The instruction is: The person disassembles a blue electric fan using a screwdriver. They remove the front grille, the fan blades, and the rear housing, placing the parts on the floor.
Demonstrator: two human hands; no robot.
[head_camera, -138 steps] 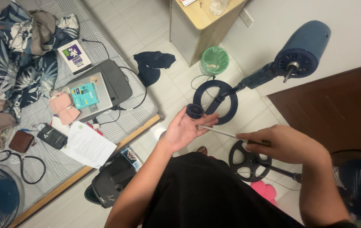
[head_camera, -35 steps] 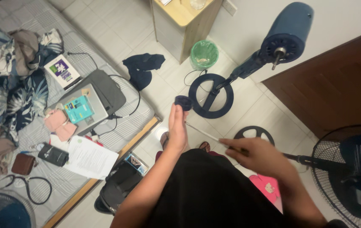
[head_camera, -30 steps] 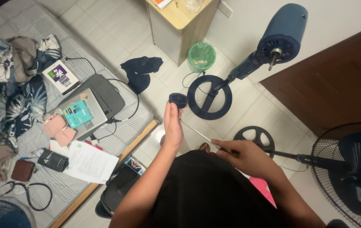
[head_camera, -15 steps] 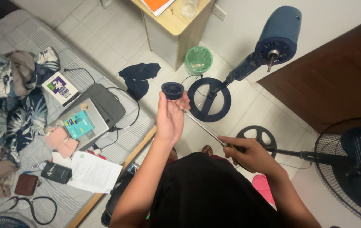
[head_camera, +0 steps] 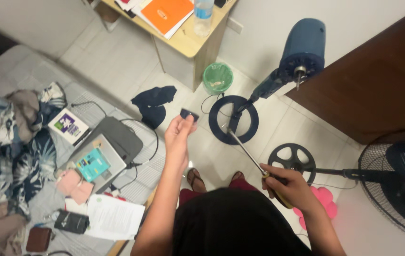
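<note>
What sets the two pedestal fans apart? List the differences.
The stripped fan by the wall shows a bare motor and spindle, with no grille; the caged fan at right keeps its wire grille. The stripped fan's round base is an open ring with one bar, the caged fan's base spoked. Both are dark.

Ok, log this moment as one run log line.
left hand: holds small dark round part | right hand: grips screwdriver | bare fan motor ahead
</note>
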